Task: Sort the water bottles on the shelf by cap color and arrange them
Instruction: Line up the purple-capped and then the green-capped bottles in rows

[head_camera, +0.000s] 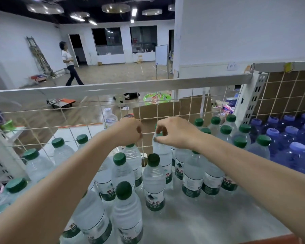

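Against the wire mesh back (165,110) of the shelf (209,217), both hands reach over a crowd of green-capped water bottles (154,184). Curled fingers of the left hand (128,131) close over the top of one bottle (133,161), hiding its cap. Fingertips of the right hand (174,132) pinch the green cap of the neighbouring bottle (163,155), which stands upright just beside it. Green-capped bottles stand loosely on the left and centre and in a tighter cluster toward the right; blue-capped bottles (292,147) pack the next bay past the upright post (253,97). Bare shelf surface lies open at the front right, up to the red front edge (253,239).
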Tool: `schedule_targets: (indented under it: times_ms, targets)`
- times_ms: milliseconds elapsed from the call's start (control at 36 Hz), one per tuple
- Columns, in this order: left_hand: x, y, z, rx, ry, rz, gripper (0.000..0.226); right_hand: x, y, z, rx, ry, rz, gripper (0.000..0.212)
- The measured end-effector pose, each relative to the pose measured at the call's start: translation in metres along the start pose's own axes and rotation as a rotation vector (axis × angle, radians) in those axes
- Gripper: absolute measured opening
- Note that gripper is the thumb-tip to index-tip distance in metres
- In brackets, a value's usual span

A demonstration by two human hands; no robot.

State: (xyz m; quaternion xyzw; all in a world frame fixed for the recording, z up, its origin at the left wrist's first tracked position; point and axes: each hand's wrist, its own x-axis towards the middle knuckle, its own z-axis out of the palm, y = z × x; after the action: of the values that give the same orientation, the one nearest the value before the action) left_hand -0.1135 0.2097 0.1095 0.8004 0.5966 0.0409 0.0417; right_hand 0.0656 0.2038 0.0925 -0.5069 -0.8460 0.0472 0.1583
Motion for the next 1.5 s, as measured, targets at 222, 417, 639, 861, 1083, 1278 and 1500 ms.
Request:
schedule_targets:
  times_ms: [222,417,639,861,1083,1278,1500]
  targets:
    - [-0.023,-0.011,-0.001,0.155,-0.129,-0.114,0.033,-0.013,-0.021,-0.001,0.133,-0.285,-0.067,0.046]
    - [-0.036,-0.016,0.012,0.075,-0.395,-0.176,0.044,-0.017,-0.024,0.012,0.089,-0.39,-0.11,0.038]
    - [-0.043,-0.014,0.012,0.054,-0.377,-0.156,0.038,-0.018,-0.012,0.005,0.017,-0.363,-0.104,0.035]
    - [-0.043,-0.01,0.011,0.053,-0.36,-0.155,0.042,-0.02,-0.001,0.0,-0.107,-0.335,-0.067,0.033]
    - [-0.038,0.002,0.012,0.016,-0.323,-0.107,0.033,-0.021,0.013,-0.007,-0.122,-0.349,0.011,0.032]
    - [-0.032,0.008,0.015,0.031,-0.353,-0.074,0.036,-0.019,0.012,-0.004,-0.14,-0.394,0.031,0.031]
    - [-0.034,0.007,0.015,0.016,-0.354,-0.088,0.037,-0.012,0.006,-0.009,-0.18,-0.411,0.025,0.04]
